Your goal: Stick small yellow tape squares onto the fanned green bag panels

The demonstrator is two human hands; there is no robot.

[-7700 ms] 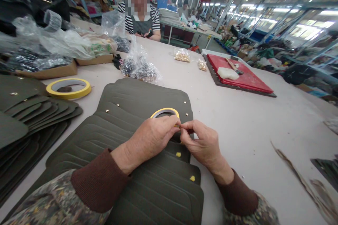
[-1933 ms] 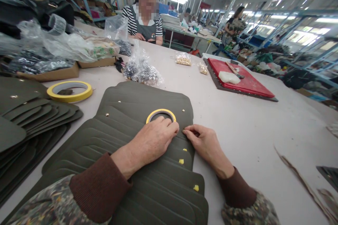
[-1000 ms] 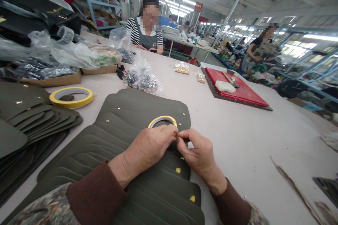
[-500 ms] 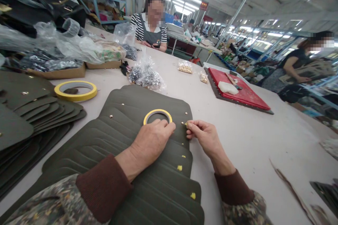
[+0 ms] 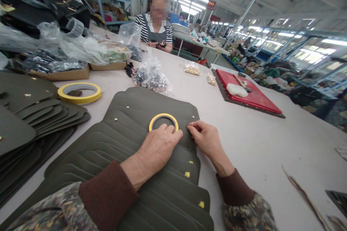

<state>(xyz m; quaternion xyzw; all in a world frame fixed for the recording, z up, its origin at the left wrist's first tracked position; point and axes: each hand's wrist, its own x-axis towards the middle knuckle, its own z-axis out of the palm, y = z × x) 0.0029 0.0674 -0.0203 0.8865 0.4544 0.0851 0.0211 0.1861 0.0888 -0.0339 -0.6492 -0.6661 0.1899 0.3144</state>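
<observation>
My left hand (image 5: 162,143) is closed on the near edge of a narrow roll of yellow tape (image 5: 163,116), which rests on a stack of dark olive panels (image 5: 151,103). At the right edge of the top panel, my right hand (image 5: 204,135) pinches thumb and finger together at a metal stud. A small piece of yellow tape is mostly hidden in those fingertips. Another stud (image 5: 193,117) shows just beyond them. Small yellow tape pieces (image 5: 187,174) stick to the right edges of lower panels.
A second tape roll (image 5: 79,98) lies left, beside more stacked panels (image 5: 54,110). Bags of small metal parts (image 5: 191,69) and a clear plastic bag (image 5: 151,79) are farther back. A red board (image 5: 249,94) carries a tool. A person (image 5: 155,25) sits across the table.
My right hand has moved slightly left onto the stud, and the yellow tape piece at its fingertips is now mostly covered. My left hand stays on the roll. A person at far right has left view.
</observation>
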